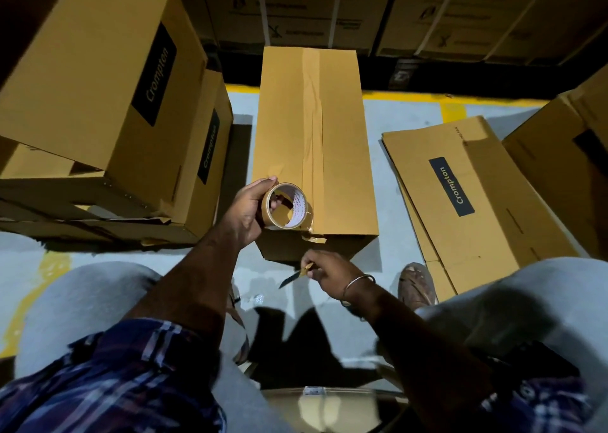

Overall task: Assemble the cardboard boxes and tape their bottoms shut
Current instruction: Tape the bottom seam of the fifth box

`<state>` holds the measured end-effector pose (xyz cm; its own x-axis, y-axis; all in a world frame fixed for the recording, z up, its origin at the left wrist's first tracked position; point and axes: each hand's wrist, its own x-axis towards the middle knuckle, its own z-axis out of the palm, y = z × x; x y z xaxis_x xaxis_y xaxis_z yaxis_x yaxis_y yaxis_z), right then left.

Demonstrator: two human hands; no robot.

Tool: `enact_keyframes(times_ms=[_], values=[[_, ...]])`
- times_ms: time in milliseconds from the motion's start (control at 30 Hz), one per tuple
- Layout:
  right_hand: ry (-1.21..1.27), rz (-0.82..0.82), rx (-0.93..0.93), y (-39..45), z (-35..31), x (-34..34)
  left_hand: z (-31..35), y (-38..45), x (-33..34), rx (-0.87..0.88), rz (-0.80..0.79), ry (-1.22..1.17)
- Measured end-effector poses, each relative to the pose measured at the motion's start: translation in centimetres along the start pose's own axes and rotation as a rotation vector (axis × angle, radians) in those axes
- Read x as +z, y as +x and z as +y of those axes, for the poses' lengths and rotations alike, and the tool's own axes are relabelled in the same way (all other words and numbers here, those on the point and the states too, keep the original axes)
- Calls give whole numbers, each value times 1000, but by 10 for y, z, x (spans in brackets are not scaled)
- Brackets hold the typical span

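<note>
Head view: left hand (247, 209) grips the tape roll (287, 211) at the near end of the box (342, 156), which stands on the floor with tape along its seam. Right hand (332, 273) pinches a knife (293, 277) just near of it. Flat cartons (473, 202) lie right.

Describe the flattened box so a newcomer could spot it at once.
Start at the tall taped box standing in the middle of the grey floor. Look to its right: the flattened box lies on the floor there. Unlike the assembled cartons around it, it is folded flat, its dark Crompton label facing up.
</note>
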<state>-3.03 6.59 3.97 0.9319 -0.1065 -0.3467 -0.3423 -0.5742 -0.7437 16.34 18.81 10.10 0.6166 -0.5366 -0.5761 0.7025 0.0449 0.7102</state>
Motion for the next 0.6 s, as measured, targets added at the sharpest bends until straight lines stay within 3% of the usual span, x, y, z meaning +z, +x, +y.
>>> enact_keyframes(times_ms=[100,333,500,600], values=[[111,77,-57,6,-12,-3,-1,1,-1,7,3,-10],[130,104,213,13,11,-4,0,-2,-1,2,16,-13],[25,-27,23,1,11,-6,0,-2,1,18,21,7],[-10,87,-34,5,-2,-12,1,-4,2,27,29,5]])
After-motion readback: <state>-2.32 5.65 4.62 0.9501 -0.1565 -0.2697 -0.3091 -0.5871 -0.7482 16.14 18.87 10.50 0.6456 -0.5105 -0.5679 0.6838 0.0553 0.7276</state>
